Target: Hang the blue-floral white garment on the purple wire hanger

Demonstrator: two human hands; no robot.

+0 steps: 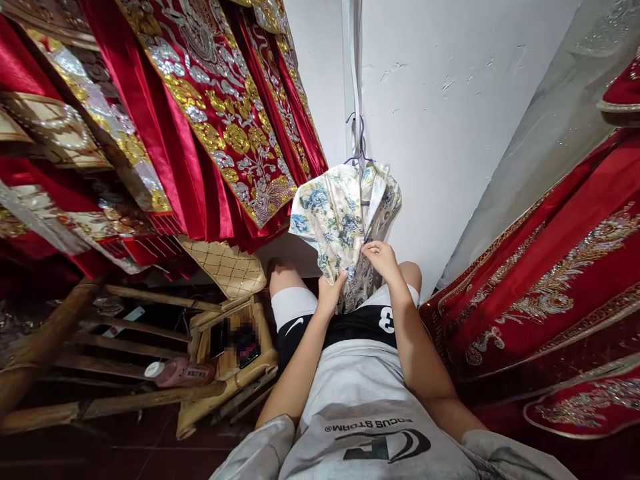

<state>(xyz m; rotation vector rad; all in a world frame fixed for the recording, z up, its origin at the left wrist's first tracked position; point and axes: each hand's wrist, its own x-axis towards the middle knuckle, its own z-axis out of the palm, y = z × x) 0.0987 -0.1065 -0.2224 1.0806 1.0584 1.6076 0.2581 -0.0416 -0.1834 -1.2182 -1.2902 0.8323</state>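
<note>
A cream blouse (333, 213) with blue and green flowers hangs in front of me, its front partly open and pale lining showing at the collar. It is on a dark purple hanger (361, 159), hooked to white straps against the wall. My left hand (331, 293) grips the blouse low down, thumb on top of the cloth. Higher and to the right, my right hand (381, 259) pinches the front edge between thumb and fingers. The lower end of the blouse falls between my knees, partly hidden by my hands.
Red embroidered garments (235, 127) hang at the left, and another red embroidered garment (545, 287) is close on the right. A bamboo stool (270, 353) at my left holds a phone (249, 357). A pinkish bottle (183, 372) with a white cap lies by the bamboo rails.
</note>
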